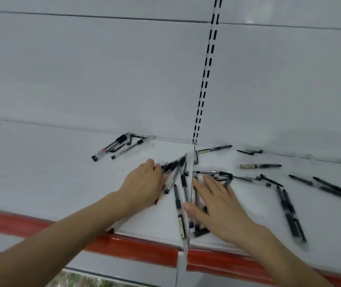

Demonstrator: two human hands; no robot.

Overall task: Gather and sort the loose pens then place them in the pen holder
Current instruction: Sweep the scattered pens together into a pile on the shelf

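Head view: right hand point(221, 206) spread flat and left hand point(143, 184), grip unclear, on pens point(183, 180) near the red shelf edge point(144, 248).

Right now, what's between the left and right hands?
Head view: a loose cluster of black pens lies on the white shelf between the left hand and right hand, across the shelf seam.

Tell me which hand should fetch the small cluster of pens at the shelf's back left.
Left. The left hand lies nearer that pen cluster; the right hand sits across the central pile.
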